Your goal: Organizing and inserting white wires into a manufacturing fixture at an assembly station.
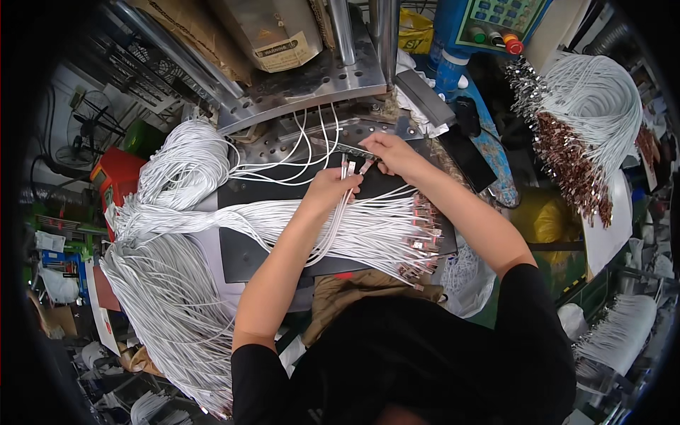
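My left hand (334,188) is closed around several white cables (333,230) whose flat metal USB-type connectors (351,168) stick up past the fingers. Just to its right, my right hand (397,157) has its fingers closed at the right end of a narrow metal bar (347,149). The connector ends meet the bar's near side; whether any are seated in it is too small to tell. Under both forearms, a thick bundle of white cables (269,216) lies across a black board (237,248), its connector ends (425,244) fanned out at the right.
Beyond my hands stands a press with a perforated steel plate (304,103) and upright posts (342,32). Coiled white cables (184,163) lie at left. A control panel with a red button (513,44) is at upper right, near hanging cable bundles (595,99). A dark tablet-like slab (464,159) lies right.
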Action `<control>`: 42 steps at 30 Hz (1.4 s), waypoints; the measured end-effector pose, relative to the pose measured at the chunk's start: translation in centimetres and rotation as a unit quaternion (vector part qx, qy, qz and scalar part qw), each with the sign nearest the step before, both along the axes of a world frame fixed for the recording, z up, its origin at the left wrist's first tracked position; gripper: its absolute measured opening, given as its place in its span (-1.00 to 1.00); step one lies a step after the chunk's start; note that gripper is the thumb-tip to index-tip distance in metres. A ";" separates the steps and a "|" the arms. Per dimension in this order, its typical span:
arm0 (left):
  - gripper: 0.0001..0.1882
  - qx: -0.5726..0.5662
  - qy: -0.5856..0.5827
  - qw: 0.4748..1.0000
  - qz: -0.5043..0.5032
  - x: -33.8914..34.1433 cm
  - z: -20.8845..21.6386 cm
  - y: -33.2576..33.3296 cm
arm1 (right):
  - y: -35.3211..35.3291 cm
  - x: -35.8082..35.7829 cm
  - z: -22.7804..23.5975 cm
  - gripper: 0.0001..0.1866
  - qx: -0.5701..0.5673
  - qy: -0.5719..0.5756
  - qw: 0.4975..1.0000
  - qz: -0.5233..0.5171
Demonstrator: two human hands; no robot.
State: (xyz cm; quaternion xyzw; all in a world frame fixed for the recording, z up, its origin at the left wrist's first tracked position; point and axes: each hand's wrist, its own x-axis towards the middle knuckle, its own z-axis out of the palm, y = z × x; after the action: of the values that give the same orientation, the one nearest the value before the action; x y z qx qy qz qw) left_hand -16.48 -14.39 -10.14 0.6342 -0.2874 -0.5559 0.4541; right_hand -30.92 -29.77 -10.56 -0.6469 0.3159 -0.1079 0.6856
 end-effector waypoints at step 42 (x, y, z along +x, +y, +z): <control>-0.78 0.049 0.049 0.998 0.000 1.6 1.1 -0.7 | -0.4 -2.6 -0.5 -0.54 -0.183 0.034 0.980 0.078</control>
State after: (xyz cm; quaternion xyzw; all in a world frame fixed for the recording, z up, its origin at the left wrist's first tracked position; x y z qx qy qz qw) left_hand -14.92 -15.07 -9.07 0.6279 -0.2373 -0.5993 0.4362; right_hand -33.52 -30.15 -11.10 -0.7872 0.2625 -0.0883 0.5511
